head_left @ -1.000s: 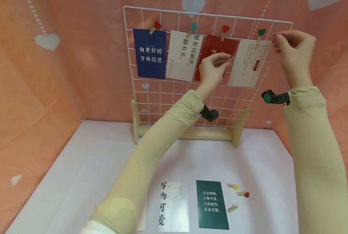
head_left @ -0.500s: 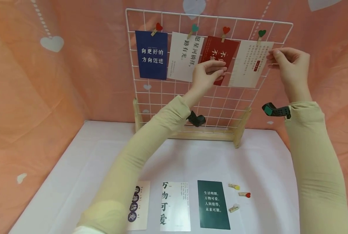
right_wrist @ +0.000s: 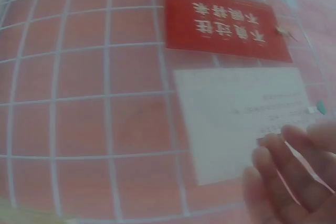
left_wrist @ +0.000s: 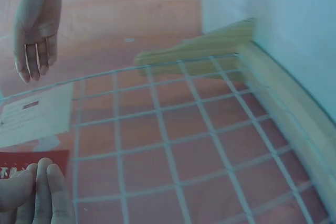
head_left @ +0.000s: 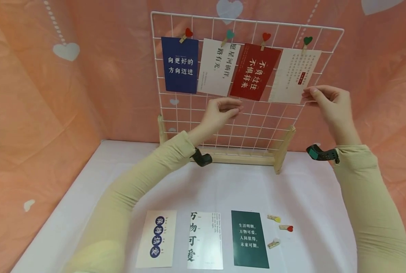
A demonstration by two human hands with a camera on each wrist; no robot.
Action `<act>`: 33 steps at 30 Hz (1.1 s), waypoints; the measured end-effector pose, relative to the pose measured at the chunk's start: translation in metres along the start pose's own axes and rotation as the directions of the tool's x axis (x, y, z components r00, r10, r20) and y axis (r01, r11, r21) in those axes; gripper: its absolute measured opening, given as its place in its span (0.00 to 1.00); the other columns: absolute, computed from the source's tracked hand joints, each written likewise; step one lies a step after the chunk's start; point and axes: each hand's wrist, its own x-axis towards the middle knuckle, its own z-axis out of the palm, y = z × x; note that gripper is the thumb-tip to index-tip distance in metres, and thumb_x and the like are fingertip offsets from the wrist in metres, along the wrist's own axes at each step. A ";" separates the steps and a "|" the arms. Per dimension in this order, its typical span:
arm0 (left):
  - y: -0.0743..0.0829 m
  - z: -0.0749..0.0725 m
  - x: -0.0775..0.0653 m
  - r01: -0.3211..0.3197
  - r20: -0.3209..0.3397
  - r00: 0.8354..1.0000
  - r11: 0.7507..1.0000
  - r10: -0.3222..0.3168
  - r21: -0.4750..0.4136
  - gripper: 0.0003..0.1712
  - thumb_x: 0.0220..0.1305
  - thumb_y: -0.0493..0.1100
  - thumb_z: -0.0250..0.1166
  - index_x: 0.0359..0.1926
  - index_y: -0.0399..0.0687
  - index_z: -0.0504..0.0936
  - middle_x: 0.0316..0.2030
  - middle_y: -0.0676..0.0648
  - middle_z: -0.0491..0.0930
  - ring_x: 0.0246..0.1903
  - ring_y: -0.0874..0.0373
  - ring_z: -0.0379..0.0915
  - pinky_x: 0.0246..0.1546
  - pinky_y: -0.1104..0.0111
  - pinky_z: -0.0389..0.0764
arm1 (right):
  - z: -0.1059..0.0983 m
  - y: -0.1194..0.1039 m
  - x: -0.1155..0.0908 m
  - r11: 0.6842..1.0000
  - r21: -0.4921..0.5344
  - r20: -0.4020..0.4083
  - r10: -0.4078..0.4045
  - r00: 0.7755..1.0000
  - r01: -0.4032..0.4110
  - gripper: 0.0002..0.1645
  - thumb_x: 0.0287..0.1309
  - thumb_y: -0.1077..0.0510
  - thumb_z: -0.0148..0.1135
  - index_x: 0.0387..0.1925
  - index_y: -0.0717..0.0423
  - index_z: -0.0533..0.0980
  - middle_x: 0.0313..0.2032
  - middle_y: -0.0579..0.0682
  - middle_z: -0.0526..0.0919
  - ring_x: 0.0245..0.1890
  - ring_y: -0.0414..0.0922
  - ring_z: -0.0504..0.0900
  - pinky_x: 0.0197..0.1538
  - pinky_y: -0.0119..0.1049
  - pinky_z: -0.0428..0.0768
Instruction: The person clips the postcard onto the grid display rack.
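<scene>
Four cards hang in a row on a white wire grid (head_left: 220,120): a blue card (head_left: 179,77), a white card (head_left: 216,72), a red card (head_left: 255,72) and another white card (head_left: 286,85) with small print. Heart-topped clothespins hold their top edges, the last a green-heart clothespin (head_left: 307,41). My left hand (head_left: 220,113), fingers loosely bent and holding nothing, hovers below the red card. My right hand (head_left: 330,104) hovers by the lower right corner of the last white card; in the right wrist view its relaxed fingers (right_wrist: 273,156) overlap that card. Contact there cannot be told.
On the white table (head_left: 175,189) lie a cream card (head_left: 145,242), a white card (head_left: 206,246) and a dark green card (head_left: 248,250). To their right are a yellow-heart clothespin (head_left: 273,218), a red-heart clothespin (head_left: 286,228) and a pale clothespin (head_left: 273,243). Wooden feet (head_left: 284,149) support the grid.
Both hands have moved down, the left also leftward, off the red card, whose lettering now shows whole. The right has slid from the last card's upper corner toward its lower one.
</scene>
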 end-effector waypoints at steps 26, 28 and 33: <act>-0.037 -0.103 -0.116 0.290 0.060 0.954 0.955 -0.293 0.059 0.21 0.64 0.27 0.59 0.59 0.29 0.72 0.54 0.30 0.75 0.52 0.44 0.75 0.50 0.59 0.78 | -0.004 0.084 -0.080 0.984 -0.154 0.085 0.103 0.991 -0.089 0.23 0.69 0.54 0.54 0.52 0.72 0.75 0.39 0.44 0.85 0.40 0.38 0.83 0.44 0.25 0.79; -0.040 -0.110 -0.124 0.295 0.073 0.952 0.954 -0.299 0.058 0.22 0.65 0.28 0.59 0.59 0.29 0.71 0.54 0.30 0.74 0.52 0.45 0.75 0.51 0.59 0.78 | -0.003 0.090 -0.086 0.984 -0.151 0.093 0.107 0.990 -0.092 0.23 0.69 0.55 0.53 0.52 0.73 0.74 0.39 0.44 0.85 0.39 0.38 0.83 0.44 0.24 0.79; -0.042 -0.129 -0.144 0.306 0.090 0.946 0.950 -0.311 0.065 0.24 0.65 0.30 0.59 0.62 0.34 0.69 0.56 0.33 0.74 0.54 0.45 0.74 0.52 0.60 0.77 | -0.003 0.104 -0.101 0.975 -0.184 0.100 0.144 0.984 -0.124 0.24 0.70 0.54 0.52 0.52 0.74 0.73 0.39 0.42 0.84 0.40 0.37 0.82 0.45 0.25 0.79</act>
